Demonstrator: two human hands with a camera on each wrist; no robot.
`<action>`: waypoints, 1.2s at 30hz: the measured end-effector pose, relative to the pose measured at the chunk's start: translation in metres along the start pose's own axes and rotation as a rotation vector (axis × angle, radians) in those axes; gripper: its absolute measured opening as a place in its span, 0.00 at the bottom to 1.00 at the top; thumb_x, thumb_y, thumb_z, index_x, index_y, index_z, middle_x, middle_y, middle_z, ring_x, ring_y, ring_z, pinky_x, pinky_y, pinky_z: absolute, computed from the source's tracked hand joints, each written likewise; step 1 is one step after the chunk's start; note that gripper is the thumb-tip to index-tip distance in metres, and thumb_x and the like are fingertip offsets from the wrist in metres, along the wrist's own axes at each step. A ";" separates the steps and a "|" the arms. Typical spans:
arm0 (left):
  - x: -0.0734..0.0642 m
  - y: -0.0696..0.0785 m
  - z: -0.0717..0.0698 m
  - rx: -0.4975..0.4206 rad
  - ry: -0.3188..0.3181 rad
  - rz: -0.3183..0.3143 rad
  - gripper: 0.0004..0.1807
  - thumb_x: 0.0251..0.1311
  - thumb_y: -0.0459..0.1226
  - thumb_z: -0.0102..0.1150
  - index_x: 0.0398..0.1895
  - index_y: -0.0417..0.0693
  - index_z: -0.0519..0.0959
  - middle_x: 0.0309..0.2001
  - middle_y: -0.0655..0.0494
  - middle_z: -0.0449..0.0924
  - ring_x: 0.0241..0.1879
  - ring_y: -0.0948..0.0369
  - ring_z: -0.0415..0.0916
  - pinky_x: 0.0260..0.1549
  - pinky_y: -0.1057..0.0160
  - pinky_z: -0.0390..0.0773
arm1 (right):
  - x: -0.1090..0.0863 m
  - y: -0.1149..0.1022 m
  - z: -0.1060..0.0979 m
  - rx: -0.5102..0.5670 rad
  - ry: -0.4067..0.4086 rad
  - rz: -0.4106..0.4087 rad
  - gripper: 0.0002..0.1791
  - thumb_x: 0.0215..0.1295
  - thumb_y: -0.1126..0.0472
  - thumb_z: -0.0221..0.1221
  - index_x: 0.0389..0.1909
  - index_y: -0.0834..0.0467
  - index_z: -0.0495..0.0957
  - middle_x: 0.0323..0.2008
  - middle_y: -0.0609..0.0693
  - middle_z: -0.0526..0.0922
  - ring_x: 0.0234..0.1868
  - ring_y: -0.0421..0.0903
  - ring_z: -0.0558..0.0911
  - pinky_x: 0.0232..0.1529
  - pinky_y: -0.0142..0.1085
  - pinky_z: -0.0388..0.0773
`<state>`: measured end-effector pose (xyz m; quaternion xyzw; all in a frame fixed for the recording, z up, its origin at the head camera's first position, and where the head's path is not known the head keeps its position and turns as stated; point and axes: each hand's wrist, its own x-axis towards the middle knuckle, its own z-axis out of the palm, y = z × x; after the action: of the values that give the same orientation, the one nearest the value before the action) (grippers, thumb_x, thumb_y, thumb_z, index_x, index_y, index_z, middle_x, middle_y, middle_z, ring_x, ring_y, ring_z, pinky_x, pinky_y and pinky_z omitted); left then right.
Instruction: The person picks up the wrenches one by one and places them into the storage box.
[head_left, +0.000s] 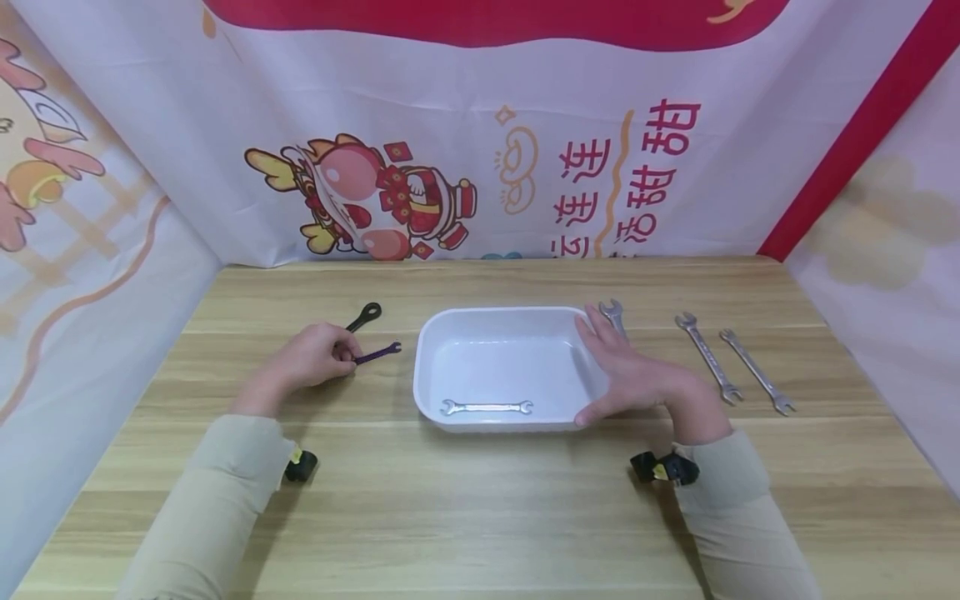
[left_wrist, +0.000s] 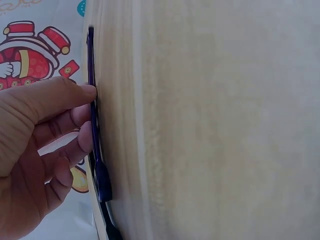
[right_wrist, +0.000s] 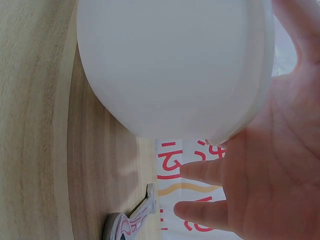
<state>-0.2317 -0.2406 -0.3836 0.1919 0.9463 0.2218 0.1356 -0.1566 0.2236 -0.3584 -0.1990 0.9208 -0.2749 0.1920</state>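
My left hand [head_left: 318,357] pinches a dark purple-blue open-end wrench [head_left: 378,353] between thumb and fingertips, left of the white tray. In the left wrist view this wrench [left_wrist: 95,135] runs past the fingertips, close over the wood. Beside that hand lies a black wrench [head_left: 367,314] with a ring end, partly hidden by the fingers. My right hand [head_left: 626,371] spans the right end of the white tray [head_left: 422,358], thumb at its front corner and the other fingers straight toward the back. Inside the tray, along its front wall, lies a silver double open-end wrench [head_left: 487,407].
Behind the right hand, a silver wrench [head_left: 612,313] is partly covered. Two more silver wrenches, one thicker [head_left: 708,358] and one slimmer wrench [head_left: 757,372], lie farther right on the wooden table [head_left: 480,517]. A printed white cloth [head_left: 480,125] hangs along the back edge.
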 end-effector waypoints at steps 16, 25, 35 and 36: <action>-0.002 0.002 0.000 -0.047 -0.073 -0.014 0.05 0.53 0.28 0.65 0.33 0.42 0.81 0.30 0.52 0.80 0.32 0.59 0.73 0.36 0.62 0.74 | 0.000 0.002 0.001 -0.014 0.006 -0.009 0.79 0.41 0.38 0.76 0.79 0.59 0.28 0.78 0.58 0.18 0.78 0.67 0.29 0.73 0.68 0.40; -0.006 0.002 -0.001 -0.081 -0.068 0.028 0.04 0.57 0.28 0.65 0.35 0.40 0.82 0.32 0.51 0.81 0.33 0.59 0.75 0.37 0.63 0.76 | 0.000 0.001 0.002 -0.020 0.011 -0.005 0.79 0.41 0.38 0.76 0.79 0.59 0.28 0.78 0.58 0.18 0.78 0.66 0.29 0.74 0.67 0.40; -0.006 -0.006 -0.001 -0.063 -0.069 0.052 0.03 0.60 0.31 0.64 0.36 0.43 0.84 0.32 0.53 0.82 0.32 0.60 0.73 0.34 0.64 0.75 | 0.000 0.002 0.001 -0.011 0.003 -0.006 0.79 0.42 0.37 0.76 0.79 0.59 0.28 0.78 0.57 0.17 0.78 0.66 0.28 0.74 0.67 0.39; -0.006 -0.006 -0.001 -0.063 -0.071 0.052 0.03 0.61 0.31 0.64 0.36 0.43 0.84 0.32 0.53 0.82 0.33 0.60 0.73 0.34 0.64 0.75 | 0.000 0.001 0.001 -0.012 0.003 -0.005 0.79 0.42 0.37 0.76 0.79 0.59 0.28 0.78 0.57 0.18 0.78 0.66 0.28 0.74 0.67 0.39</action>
<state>-0.2285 -0.2485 -0.3846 0.2198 0.9282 0.2480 0.1691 -0.1568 0.2242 -0.3598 -0.2023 0.9222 -0.2700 0.1888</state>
